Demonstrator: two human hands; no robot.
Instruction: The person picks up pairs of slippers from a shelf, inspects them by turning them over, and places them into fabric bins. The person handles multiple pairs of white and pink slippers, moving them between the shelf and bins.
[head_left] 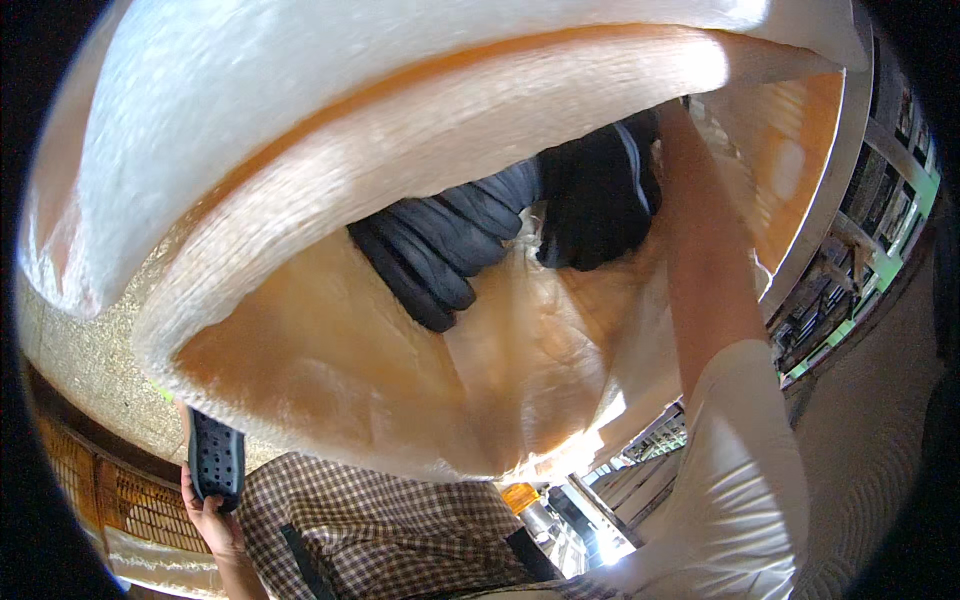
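Big woven sack (420, 130), white outside and pale orange inside, fills most of the head view. Its mouth is held wide, rolled rim arching across the top.

Right hand (672, 112): bare forearm in a short white sleeve (745, 470) runs up from the lower right into the sack mouth. The hand sits at the upper right of the rim, mostly hidden behind dark footwear. Cannot tell how far the grip is closed or whether it has the sack edge or a shoe.

Inside the sack, just under the rim: a row of dark blue-black sandals (435, 250) stacked side by side, long axes slanting from lower left to upper right. Touching their right end, a black shoe (595, 205), nearly upright. Both lie just left of the right hand, the black shoe nearest it.

Left hand (210, 520): low at the left edge of view, outside and below the sack. Grip closed round the lower end of one dark perforated sandal (215, 460), long axis upright, toe end pointing up at the sack's underside.

Key relation: the held sandal is well apart from the sack mouth, which lies up and to the right of the left hand; the right hand is far nearer the opening.

Checked cloth (380, 520) lies below the sack. Shelving (850, 280) stands at the right edge.
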